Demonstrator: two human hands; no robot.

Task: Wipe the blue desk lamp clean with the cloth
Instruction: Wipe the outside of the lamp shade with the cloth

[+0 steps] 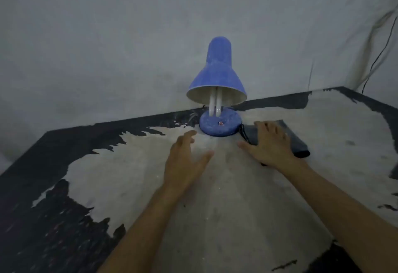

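A blue desk lamp [217, 72] stands upright at the far edge of the table, its shade tilted toward me with two white tubes showing inside. Its round blue base [219, 124] is dusty. A folded dark grey cloth [297, 143] lies just right of the base. My right hand [269, 145] lies flat on the cloth with fingers spread. My left hand [185, 160] hovers open over the table in front of the base, fingertips close to it, holding nothing.
The table [215, 208] has a worn pale top with peeling black patches at its left and far edges. A grey wall rises right behind the lamp. A dark cord [243, 133] runs by the base, and cables [379, 57] hang at the right wall.
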